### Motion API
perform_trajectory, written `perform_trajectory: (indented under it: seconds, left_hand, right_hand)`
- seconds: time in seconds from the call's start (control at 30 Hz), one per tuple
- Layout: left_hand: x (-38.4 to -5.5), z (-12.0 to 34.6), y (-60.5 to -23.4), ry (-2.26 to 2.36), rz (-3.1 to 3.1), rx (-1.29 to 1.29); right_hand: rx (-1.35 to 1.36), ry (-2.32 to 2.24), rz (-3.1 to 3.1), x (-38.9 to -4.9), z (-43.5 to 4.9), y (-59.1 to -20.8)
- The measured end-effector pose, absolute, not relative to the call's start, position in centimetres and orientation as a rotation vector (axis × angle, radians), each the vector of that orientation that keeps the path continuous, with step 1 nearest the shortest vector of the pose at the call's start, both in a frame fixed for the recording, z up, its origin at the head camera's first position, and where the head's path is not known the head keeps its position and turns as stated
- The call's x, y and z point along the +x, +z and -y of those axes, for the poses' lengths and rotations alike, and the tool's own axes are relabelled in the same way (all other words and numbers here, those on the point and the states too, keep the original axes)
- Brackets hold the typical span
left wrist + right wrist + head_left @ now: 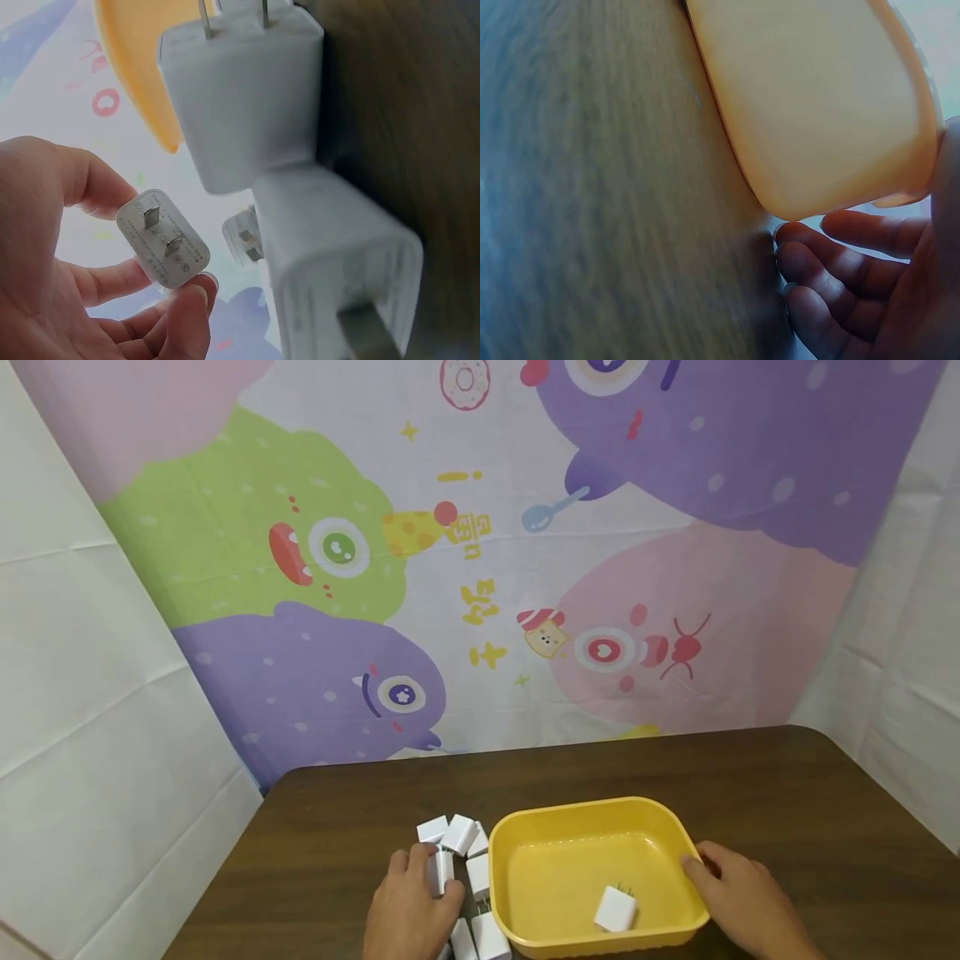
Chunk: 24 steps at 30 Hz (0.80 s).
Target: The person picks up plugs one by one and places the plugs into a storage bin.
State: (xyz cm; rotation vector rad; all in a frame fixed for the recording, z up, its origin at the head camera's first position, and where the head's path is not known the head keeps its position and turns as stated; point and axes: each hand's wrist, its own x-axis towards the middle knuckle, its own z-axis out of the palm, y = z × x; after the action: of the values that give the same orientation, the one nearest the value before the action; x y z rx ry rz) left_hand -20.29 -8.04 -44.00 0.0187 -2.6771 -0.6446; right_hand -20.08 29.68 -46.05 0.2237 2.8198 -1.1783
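My left hand (412, 906) pinches a white plug-in charger (161, 240) between thumb and fingers, its two metal prongs facing the left wrist camera. Around that hand lies a cluster of several more white chargers (491, 935), close along the left side of a yellow plastic bin (592, 814). One white charger (616, 910) sits inside the bin near its front wall, prongs pointing up and back. At the bin's right side, my right hand (742, 893) grips the rim, thumb over the edge. Its other fingers (840, 262) curl beside the bin's outer wall.
The bin stands on a dark brown wooden table (337, 810). Behind the table hangs a cloth (495, 710) printed with cartoon monsters. White panels (97, 693) rise on the left and right sides.
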Motion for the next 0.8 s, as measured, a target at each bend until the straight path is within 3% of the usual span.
perform_trajectory:
  seconds: [0.8]
  left_hand:
    - [-19.9, 6.6, -43.7, -0.62, 2.57, -0.1]
  right_hand:
    - [0.226, -1.17, -2.812, -20.2, -29.7, -46.0]
